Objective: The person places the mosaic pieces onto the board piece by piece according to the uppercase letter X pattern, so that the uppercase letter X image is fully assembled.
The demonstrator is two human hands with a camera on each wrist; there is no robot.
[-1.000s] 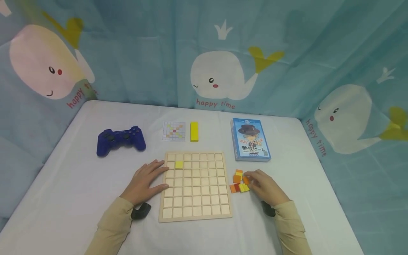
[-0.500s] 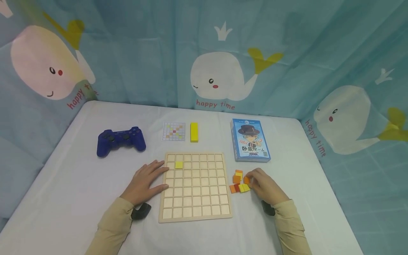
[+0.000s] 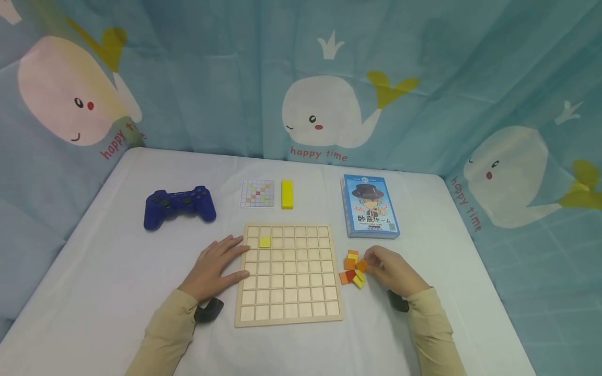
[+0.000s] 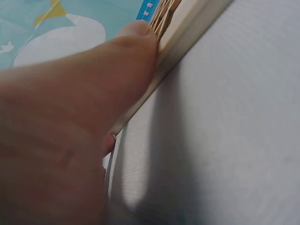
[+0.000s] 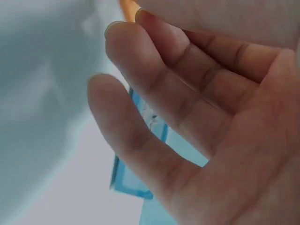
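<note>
My right hand (image 3: 394,270) pinched 1 orange tile (image 3: 361,266) at its fingertips, tilted among the loose tiles just right of the board (image 3: 290,268). A moment earlier that tile had sat slightly farther right, and the 2 lower yellow tiles (image 3: 358,282) beneath it had lain side by side; by this moment they had been knocked askew. I took that to mean the pick was under way but not cleanly clear of the pile, with nothing new set down.

Around the grip I counted 3 more orange tiles (image 3: 349,263), 1 red tile (image 3: 350,275) and 3 yellow ones, those 2 included, though overlaps could have hidden others. The board had 49 cells, 7 by 7, with 1 yellow square (image 3: 265,242) in the 2nd row, 2nd column.

My left hand (image 3: 213,270) rested on the board's left rim, fingers relaxed and grasping nothing. Farther out lay 1 patterned card (image 3: 257,194), 1 yellow block (image 3: 287,195), 1 blue box (image 3: 370,206) and 1 controller (image 3: 180,207).
</note>
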